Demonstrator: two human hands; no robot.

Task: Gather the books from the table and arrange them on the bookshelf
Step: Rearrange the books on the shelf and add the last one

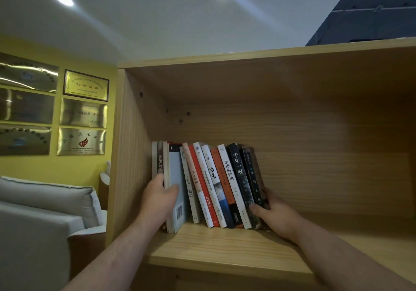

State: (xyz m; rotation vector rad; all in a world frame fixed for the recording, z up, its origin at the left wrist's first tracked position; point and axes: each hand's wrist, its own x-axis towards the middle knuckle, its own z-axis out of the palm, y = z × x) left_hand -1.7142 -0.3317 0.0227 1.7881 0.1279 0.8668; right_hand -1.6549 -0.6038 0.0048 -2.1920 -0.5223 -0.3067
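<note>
**Books lined up at the left of the shelf**

A row of books [209,185] stands on the board of the light-wood bookshelf [225,252], in the lower middle of the frame, packed against the compartment's left wall. Most spines face out: white, red, orange and black, with printed Chinese titles. The leftmost volumes stand upright; from the middle rightward the books lean with their tops tilted left. A pale grey-blue book [176,178] near the left end juts forward, its barcoded cover showing. The left hand [161,197] grips it, and the right hand [273,214] clasps the dark end books [251,178] at the row's right.
</note>
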